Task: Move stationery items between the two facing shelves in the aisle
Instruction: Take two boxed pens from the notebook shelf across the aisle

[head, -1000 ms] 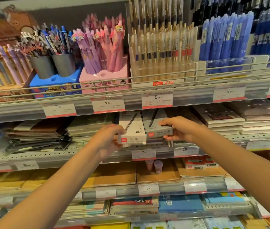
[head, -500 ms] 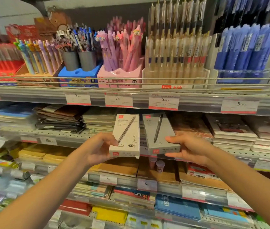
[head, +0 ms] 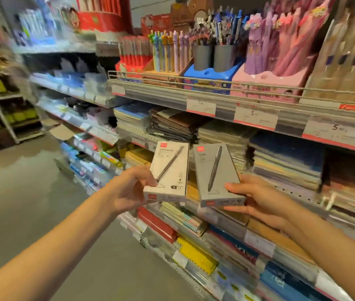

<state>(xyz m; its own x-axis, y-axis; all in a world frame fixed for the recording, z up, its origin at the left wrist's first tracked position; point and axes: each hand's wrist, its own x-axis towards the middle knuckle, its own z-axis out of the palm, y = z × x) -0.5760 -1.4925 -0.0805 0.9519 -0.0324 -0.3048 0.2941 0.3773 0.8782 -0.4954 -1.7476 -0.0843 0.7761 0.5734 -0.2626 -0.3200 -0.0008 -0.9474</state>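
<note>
Now the left hand (head: 133, 187) is gripping a white pen box (head: 167, 172), fingers clamped on its lower edge. Beside it, the right hand (head: 257, 198) is clasping a grey pen box (head: 217, 174), both clear of the shelf (head: 226, 103).

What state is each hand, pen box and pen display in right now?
Left hand: gripping the white box.
White box: held off the shelf, closed, face up.
Right hand: gripping the grey box.
Grey box: held off the shelf, closed, beside the white box.
Grey cups: upright, full of pens.
Pink display: upright on the top shelf, stocked.
</note>
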